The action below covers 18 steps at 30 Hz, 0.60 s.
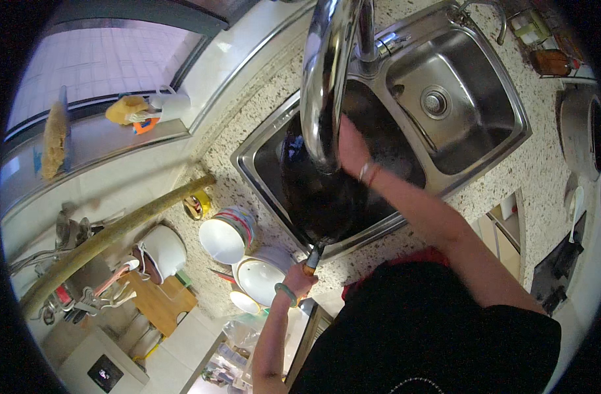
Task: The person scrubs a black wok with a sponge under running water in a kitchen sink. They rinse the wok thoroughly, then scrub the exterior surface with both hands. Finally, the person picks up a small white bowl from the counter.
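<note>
A dark wok (323, 207) lies tilted in the left basin of the steel double sink (244, 161). My left hand (301, 281), with a green bangle at its wrist, is closed round the wok's wooden-ended handle (310, 266) at the near rim of the sink. My right hand (353, 146) reaches into the wok toward its far side. The chrome faucet (322, 98) covers part of that hand, and its fingers are blurred, so whether it holds anything is hidden.
Stacked bowls (223, 240) and a white basin (261, 279) stand left of the sink. A yellow can (196, 205) sits behind them near a long wooden pole (123, 240). A thin dark stick (415, 125) lies in the right basin. A metal pot (579, 134) stands far right.
</note>
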{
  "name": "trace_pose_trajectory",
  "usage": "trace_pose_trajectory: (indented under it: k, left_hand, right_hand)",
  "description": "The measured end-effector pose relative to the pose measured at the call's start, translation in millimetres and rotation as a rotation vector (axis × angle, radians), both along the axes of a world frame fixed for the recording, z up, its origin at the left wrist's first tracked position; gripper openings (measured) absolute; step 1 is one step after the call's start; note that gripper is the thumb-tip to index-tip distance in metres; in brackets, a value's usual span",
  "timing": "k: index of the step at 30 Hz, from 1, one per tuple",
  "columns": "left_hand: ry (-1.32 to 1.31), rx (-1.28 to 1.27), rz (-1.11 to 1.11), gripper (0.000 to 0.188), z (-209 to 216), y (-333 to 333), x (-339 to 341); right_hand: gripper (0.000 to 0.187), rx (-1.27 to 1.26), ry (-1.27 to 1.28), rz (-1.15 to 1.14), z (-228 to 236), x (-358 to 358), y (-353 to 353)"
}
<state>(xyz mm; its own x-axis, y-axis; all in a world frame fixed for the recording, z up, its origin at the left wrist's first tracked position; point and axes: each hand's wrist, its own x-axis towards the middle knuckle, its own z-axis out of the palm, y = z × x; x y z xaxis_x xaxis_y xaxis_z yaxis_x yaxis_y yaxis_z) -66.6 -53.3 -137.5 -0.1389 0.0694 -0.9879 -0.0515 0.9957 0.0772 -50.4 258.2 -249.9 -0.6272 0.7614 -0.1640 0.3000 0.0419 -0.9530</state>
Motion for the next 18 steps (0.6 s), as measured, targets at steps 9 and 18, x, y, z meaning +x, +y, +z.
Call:
trace_pose_trajectory:
  k: [9,18]
  left_hand:
    - [0.017,0.007,-0.059,0.035,2.1,5.4,-5.1]
    - [0.01,-0.019,-0.027,0.029,5.4,4.5,-3.4]
  right_hand:
    - [0.033,0.503,0.172,0.089,54.3,-2.9,-44.9]
    - [0.039,0.094,0.143,0.003,31.7,-3.5,-13.1]
